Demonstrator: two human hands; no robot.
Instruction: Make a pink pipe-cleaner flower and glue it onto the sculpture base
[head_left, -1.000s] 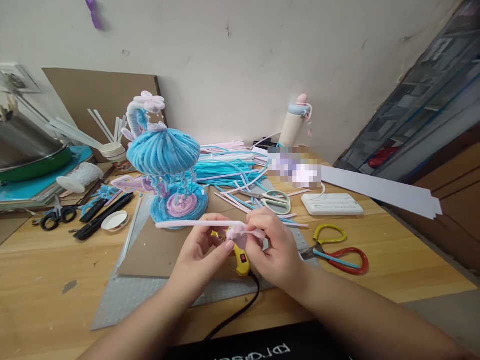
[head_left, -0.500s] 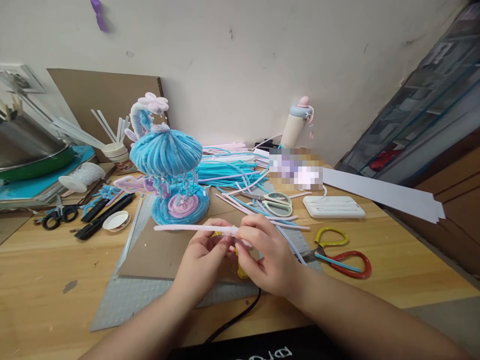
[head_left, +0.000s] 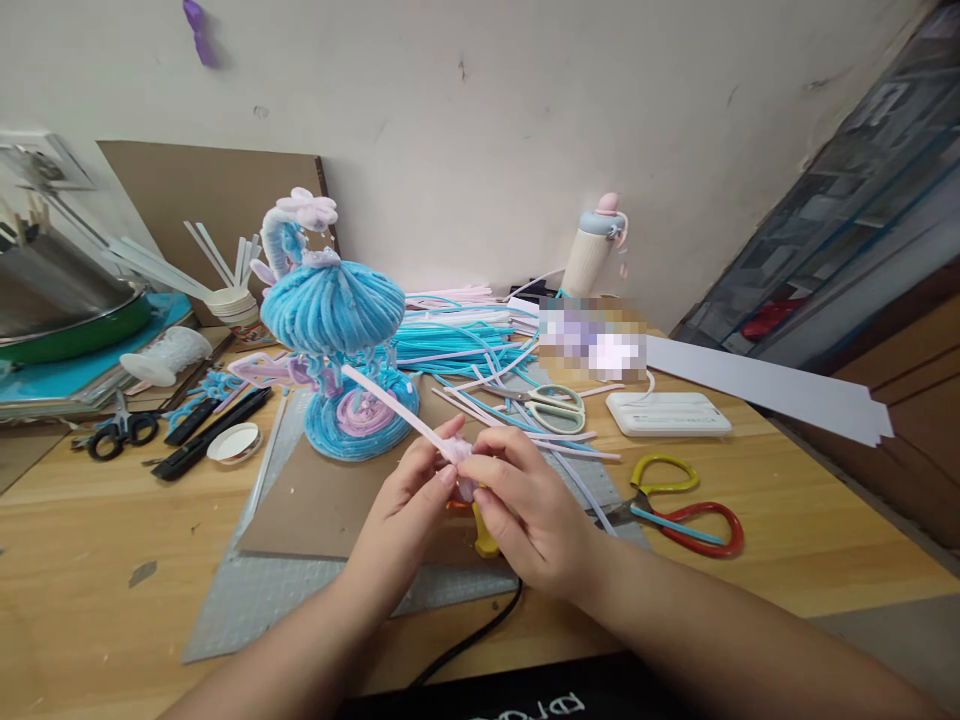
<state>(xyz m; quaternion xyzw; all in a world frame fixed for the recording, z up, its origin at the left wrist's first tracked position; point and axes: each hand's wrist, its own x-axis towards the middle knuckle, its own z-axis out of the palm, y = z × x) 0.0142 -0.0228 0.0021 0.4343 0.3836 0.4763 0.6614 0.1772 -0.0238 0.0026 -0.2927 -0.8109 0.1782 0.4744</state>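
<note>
A pale pink pipe cleaner [head_left: 394, 408] is coiled into a small bundle at one end, and its straight free end points up and left. My left hand [head_left: 416, 500] is closed on it near the bundle, thumb and fingers pinched. My right hand [head_left: 529, 505] pinches the bundle from the other side. Below the hands lies a yellow-handled tool [head_left: 485, 535] with a black cord [head_left: 480, 635], mostly hidden. Behind my left hand stands a blue and pink pipe-cleaner jellyfish-shaped lamp [head_left: 334, 310] on a coiled round base [head_left: 322, 430].
Loose blue and pink pipe cleaners [head_left: 457, 345] lie behind the hands. Green-handled scissors [head_left: 555, 408] and red-and-yellow scissors [head_left: 697, 535] rest to the right, near a white power bank [head_left: 667, 414]. Black scissors [head_left: 120, 435] and a box cutter [head_left: 214, 430] are left. Cardboard [head_left: 315, 510] lies underneath.
The free end of the pink pipe cleaner has swung up from level to a slant, pointing up and left. Both hands stay in nearly the same place, fingers slightly shifted.
</note>
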